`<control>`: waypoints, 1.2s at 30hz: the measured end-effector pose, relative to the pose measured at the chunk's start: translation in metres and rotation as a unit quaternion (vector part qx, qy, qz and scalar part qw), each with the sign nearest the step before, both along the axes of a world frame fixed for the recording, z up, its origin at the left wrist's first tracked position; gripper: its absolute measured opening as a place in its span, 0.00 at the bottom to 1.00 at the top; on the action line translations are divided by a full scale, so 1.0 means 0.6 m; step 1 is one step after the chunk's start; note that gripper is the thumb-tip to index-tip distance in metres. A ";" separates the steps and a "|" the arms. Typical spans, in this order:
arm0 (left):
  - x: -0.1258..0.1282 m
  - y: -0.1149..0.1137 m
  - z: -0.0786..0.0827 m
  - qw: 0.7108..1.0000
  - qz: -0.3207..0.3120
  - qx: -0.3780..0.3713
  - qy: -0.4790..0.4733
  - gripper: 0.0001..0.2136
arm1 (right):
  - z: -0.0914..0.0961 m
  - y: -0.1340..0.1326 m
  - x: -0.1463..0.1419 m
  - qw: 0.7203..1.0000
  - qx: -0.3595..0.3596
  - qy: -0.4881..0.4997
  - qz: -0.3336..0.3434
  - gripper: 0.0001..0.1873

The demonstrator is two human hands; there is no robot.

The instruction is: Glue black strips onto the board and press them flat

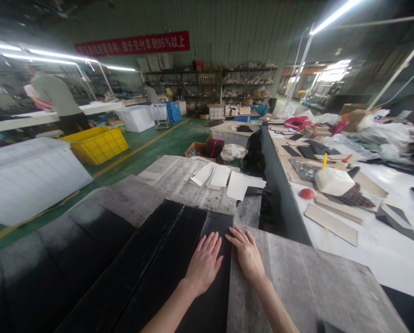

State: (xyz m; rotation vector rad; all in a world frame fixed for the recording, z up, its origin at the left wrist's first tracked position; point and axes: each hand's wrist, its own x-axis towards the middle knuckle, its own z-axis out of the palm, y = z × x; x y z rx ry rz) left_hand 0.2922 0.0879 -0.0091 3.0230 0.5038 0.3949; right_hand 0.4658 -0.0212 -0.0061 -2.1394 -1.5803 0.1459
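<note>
My left hand (204, 263) lies flat on a long black strip (212, 296) of smooth sheet material, its fingers stretched forward. At the strip's right edge rests my right hand (246, 253), fingers spread, the fingertips touching the edge and the palm over the grey worn board (283, 273). Neither hand grips anything. Left of this strip, more long black strips (155, 249) lie side by side on the work surface. Beyond them, white cut pieces (217, 176) sit at the far end of the boards.
On the right stands a white-topped table (376, 259) holding a white plastic container (333, 181), a red round object (307, 194) and flat offcuts. White bins (37, 175) and a yellow basket (98, 144) stand on the green floor at left. A person (57, 95) works farther back.
</note>
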 end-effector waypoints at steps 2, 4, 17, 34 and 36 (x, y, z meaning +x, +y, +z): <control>-0.003 -0.001 0.001 1.000 0.000 -0.001 0.000 0.25 | 0.000 0.000 0.001 1.000 -0.001 0.001 0.000 0.28; -0.005 -0.002 0.002 1.000 0.000 -0.002 0.001 0.25 | 0.000 0.000 0.001 1.000 -0.001 0.003 0.002 0.28; -0.005 -0.026 0.011 0.999 0.034 -0.009 0.004 0.26 | 0.003 -0.001 -0.002 1.000 -0.001 0.004 0.001 0.29; -0.024 -0.041 0.012 0.999 0.006 -0.021 0.026 0.27 | -0.004 0.000 0.002 1.000 0.017 0.006 0.002 0.29; -0.024 -0.041 0.012 0.999 0.005 -0.023 0.027 0.27 | -0.007 -0.001 0.006 1.000 0.024 0.011 0.004 0.28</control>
